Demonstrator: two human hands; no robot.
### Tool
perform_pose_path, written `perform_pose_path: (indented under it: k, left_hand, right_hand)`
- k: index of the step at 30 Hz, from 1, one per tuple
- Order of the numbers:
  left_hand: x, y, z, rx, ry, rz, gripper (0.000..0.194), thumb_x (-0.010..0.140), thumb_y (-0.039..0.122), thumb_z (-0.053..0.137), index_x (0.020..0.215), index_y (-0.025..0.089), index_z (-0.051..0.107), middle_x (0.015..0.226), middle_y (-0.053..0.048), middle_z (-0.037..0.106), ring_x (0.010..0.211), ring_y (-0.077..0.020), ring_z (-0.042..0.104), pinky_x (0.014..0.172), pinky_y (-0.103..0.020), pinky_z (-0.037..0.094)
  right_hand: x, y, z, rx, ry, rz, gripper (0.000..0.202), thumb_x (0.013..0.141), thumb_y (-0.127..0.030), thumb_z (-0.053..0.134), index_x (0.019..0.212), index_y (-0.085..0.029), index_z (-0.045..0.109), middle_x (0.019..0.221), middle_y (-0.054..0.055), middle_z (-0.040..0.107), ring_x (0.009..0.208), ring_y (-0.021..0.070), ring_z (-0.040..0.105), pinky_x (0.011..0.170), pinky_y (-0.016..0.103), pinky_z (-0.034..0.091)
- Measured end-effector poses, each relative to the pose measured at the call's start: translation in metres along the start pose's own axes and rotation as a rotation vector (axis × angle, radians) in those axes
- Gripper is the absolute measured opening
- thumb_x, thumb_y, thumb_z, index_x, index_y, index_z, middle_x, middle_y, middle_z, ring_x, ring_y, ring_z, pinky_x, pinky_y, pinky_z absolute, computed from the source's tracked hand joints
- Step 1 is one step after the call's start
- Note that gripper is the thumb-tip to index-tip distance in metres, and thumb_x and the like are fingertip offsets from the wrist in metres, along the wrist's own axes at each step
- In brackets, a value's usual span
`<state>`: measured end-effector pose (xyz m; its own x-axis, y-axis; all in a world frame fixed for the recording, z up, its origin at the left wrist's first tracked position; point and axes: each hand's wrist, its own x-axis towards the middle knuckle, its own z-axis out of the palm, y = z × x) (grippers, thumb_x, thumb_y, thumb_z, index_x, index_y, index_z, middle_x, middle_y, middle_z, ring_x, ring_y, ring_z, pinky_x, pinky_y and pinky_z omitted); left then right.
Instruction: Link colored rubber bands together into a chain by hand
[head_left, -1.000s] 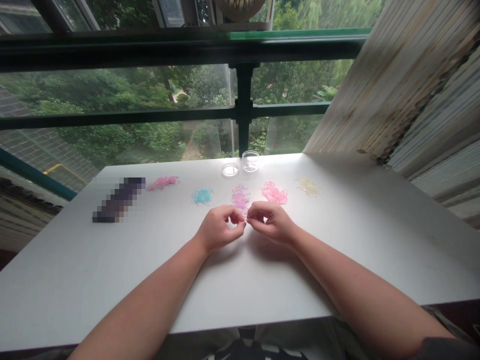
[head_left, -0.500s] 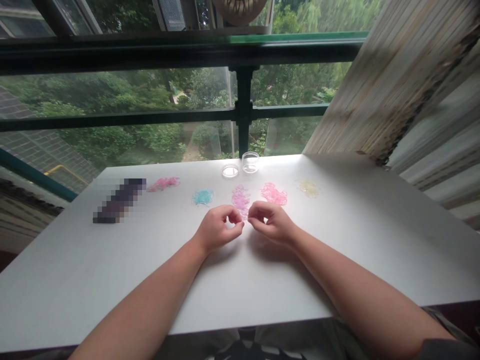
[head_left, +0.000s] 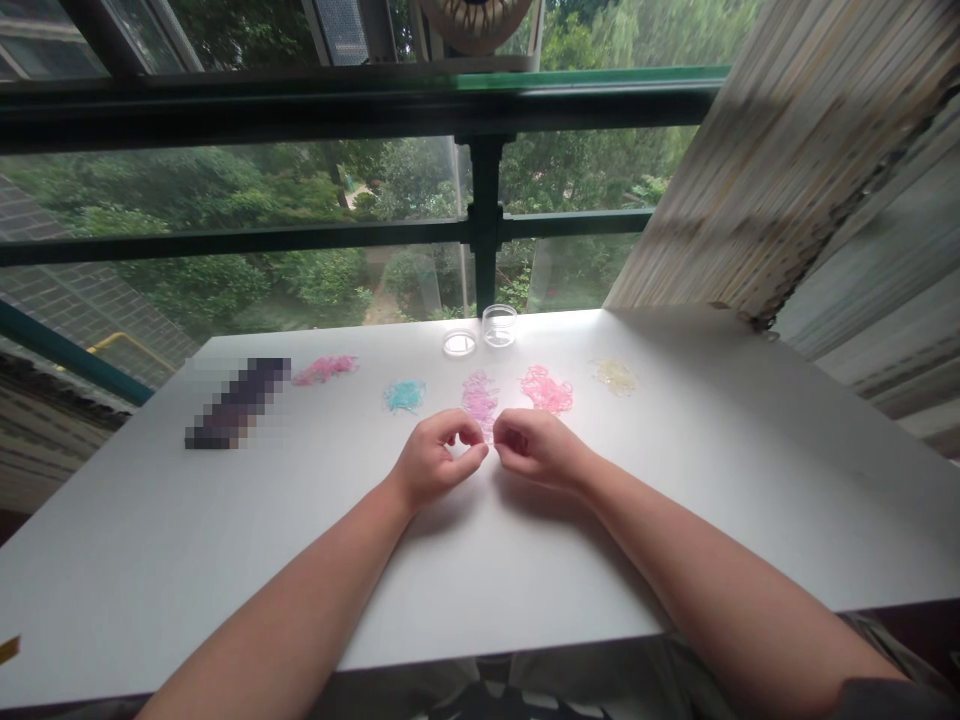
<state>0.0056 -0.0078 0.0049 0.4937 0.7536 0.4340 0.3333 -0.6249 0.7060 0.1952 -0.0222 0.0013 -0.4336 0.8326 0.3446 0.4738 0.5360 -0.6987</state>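
My left hand (head_left: 442, 455) and my right hand (head_left: 540, 448) are held close together above the middle of the white table (head_left: 420, 600). Thumb and forefinger are pinched on each, the tips nearly meeting. Whatever lies between those fingertips is too small to make out. Just beyond them is a pile of thin purple loops (head_left: 480, 395) that look like small elastic bands, its near end partly hidden by my fingers. Similar piles lie to either side: blue bands (head_left: 405, 395) on the left and coral-pink bands (head_left: 547, 388) on the right.
Farther left are dark pink bands (head_left: 326, 369) and a pixelated dark object (head_left: 240, 403). Pale yellow bands (head_left: 616, 376) lie to the right. A clear round container (head_left: 499, 326) and a clear lid (head_left: 459, 343) stand near the window. A string curtain (head_left: 697, 170) hangs at the right.
My right hand's fingers have curled in a little and its pinch has shifted slightly. My left hand is almost still. The piles look the same.
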Motion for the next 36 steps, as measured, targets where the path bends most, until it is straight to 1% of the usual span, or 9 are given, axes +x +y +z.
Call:
perform_pose_path:
  k: [5, 10, 16, 20, 24, 27, 30, 32, 36]
  left_hand:
    - [-0.001, 0.0, 0.001, -0.02, -0.007, 0.032, 0.005, 0.074, 0.018, 0.056, 0.069, 0.018, 0.055, 0.069, -0.001, 0.058, 0.067, -0.0125, 0.053, 0.061, -0.026, 0.04]
    - [-0.001, 0.0, 0.0, -0.027, -0.051, 0.044, 0.006, 0.075, 0.021, 0.055, 0.069, 0.018, 0.056, 0.07, -0.002, 0.059, 0.067, -0.013, 0.053, 0.063, -0.027, 0.041]
    - [0.0, -0.002, 0.0, -0.002, -0.05, -0.037, 0.005, 0.077, 0.022, 0.054, 0.073, 0.018, 0.054, 0.071, -0.001, 0.058, 0.068, -0.0126, 0.053, 0.064, -0.026, 0.041]
    - [0.0, -0.002, 0.0, 0.028, -0.049, -0.072, 0.004, 0.077, 0.022, 0.055, 0.075, 0.018, 0.056, 0.072, 0.0, 0.06, 0.069, -0.0127, 0.053, 0.063, -0.026, 0.041]
    - [0.0, -0.001, -0.001, 0.061, -0.043, -0.084, 0.005, 0.078, 0.022, 0.055, 0.075, 0.019, 0.058, 0.072, 0.0, 0.061, 0.069, -0.0133, 0.055, 0.062, -0.025, 0.041]
    - [0.0, -0.002, -0.003, 0.072, -0.042, -0.088, 0.004, 0.078, 0.022, 0.055, 0.076, 0.019, 0.058, 0.074, -0.001, 0.063, 0.069, -0.0137, 0.056, 0.062, -0.026, 0.041]
    - [0.0, -0.003, -0.004, 0.074, -0.044, -0.102, 0.005, 0.078, 0.023, 0.056, 0.076, 0.019, 0.058, 0.075, -0.001, 0.063, 0.07, -0.0137, 0.056, 0.062, -0.025, 0.041]
    - [0.0, -0.004, -0.005, 0.074, -0.049, -0.11, 0.005, 0.078, 0.024, 0.055, 0.076, 0.019, 0.057, 0.075, -0.001, 0.063, 0.07, -0.0136, 0.055, 0.063, -0.025, 0.041]
    - [0.0, -0.003, -0.006, 0.076, -0.072, -0.144, 0.007, 0.08, 0.025, 0.053, 0.077, 0.019, 0.057, 0.076, -0.001, 0.062, 0.071, -0.0136, 0.054, 0.065, -0.026, 0.041]
  right_hand:
    - [0.001, -0.002, 0.001, -0.017, -0.007, -0.021, 0.012, 0.065, -0.006, 0.051, 0.067, -0.018, 0.05, 0.057, -0.004, 0.048, 0.052, 0.0072, 0.04, 0.049, 0.019, 0.033]
    - [0.0, -0.001, 0.002, 0.021, -0.013, -0.016, 0.011, 0.065, -0.007, 0.051, 0.066, -0.018, 0.05, 0.057, -0.005, 0.047, 0.051, 0.0074, 0.04, 0.048, 0.019, 0.032]
    - [0.0, 0.002, -0.001, 0.194, 0.015, 0.053, 0.007, 0.071, -0.01, 0.051, 0.071, -0.018, 0.052, 0.059, -0.003, 0.047, 0.053, 0.0082, 0.041, 0.05, 0.02, 0.035]
    - [0.0, 0.005, -0.002, 0.187, 0.03, 0.077, 0.005, 0.073, -0.012, 0.051, 0.073, -0.017, 0.053, 0.062, -0.003, 0.05, 0.055, 0.0088, 0.043, 0.052, 0.021, 0.036]
    - [0.002, 0.01, -0.012, 0.001, 0.032, 0.044, 0.011, 0.069, -0.008, 0.051, 0.071, -0.018, 0.054, 0.062, -0.002, 0.05, 0.056, 0.0094, 0.043, 0.053, 0.021, 0.035]
    - [0.003, 0.019, -0.029, -0.22, 0.107, 0.067, 0.014, 0.065, -0.005, 0.05, 0.068, -0.018, 0.054, 0.064, -0.001, 0.052, 0.058, 0.0104, 0.044, 0.054, 0.022, 0.033]
    - [0.002, 0.033, -0.047, -0.395, 0.205, 0.206, 0.011, 0.066, -0.008, 0.05, 0.065, -0.019, 0.053, 0.064, 0.0, 0.054, 0.057, 0.0114, 0.044, 0.054, 0.023, 0.032]
    - [0.001, 0.042, -0.056, -0.463, 0.25, 0.298, 0.01, 0.066, -0.01, 0.05, 0.065, -0.019, 0.055, 0.063, 0.001, 0.056, 0.058, 0.0126, 0.045, 0.054, 0.023, 0.031]
    - [-0.001, 0.054, -0.063, -0.54, 0.277, 0.424, 0.012, 0.067, -0.012, 0.051, 0.068, -0.019, 0.06, 0.068, 0.001, 0.06, 0.061, 0.013, 0.049, 0.055, 0.023, 0.032]
